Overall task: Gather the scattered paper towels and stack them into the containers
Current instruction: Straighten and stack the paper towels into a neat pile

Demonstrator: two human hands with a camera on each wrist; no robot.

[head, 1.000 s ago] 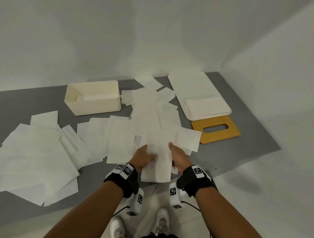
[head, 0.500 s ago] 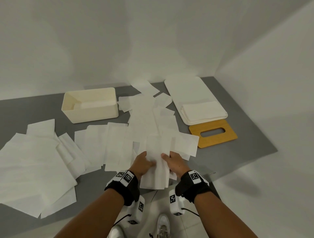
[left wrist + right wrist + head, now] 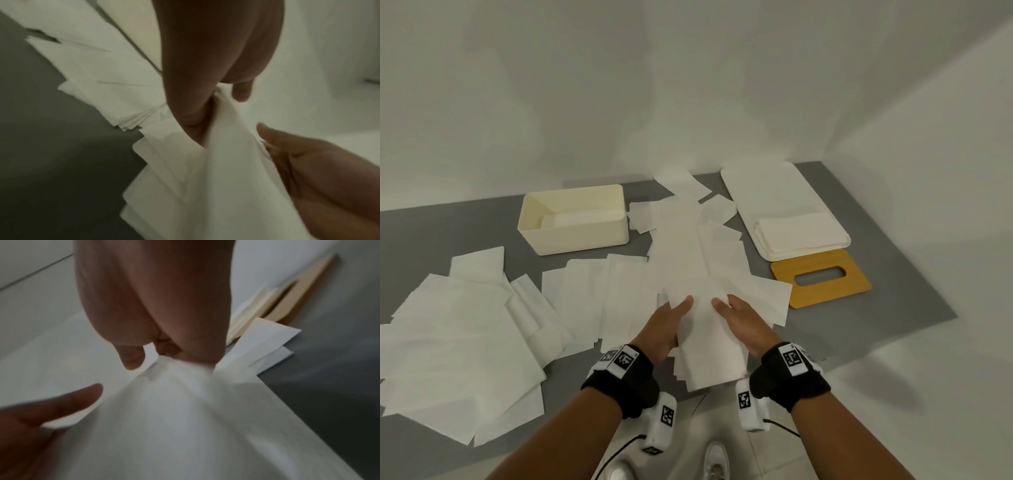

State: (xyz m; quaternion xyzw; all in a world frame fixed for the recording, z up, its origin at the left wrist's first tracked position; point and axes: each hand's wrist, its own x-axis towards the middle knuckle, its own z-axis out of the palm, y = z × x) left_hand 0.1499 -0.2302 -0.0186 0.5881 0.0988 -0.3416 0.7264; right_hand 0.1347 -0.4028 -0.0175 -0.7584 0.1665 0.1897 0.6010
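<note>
Both hands hold one bundle of white paper towels at the near edge of the grey mat. My left hand grips its left side and my right hand its right side, thumbs on top, fingers hidden underneath. The left wrist view shows the left hand pinching the bundle. In the right wrist view the right hand pinches the same sheets. An open cream box holding a few towels stands at the back left. A white tray carries a folded stack.
Loose towels cover the mat: a large spread at the left, more in the middle and a heap toward the back. A slotted wooden lid lies at the right. White walls close the back and right. My shoes are below.
Both hands keep their hold on the bundle and have moved slightly apart. The head view has shifted, so the box, tray and lid sit lower in the picture.
</note>
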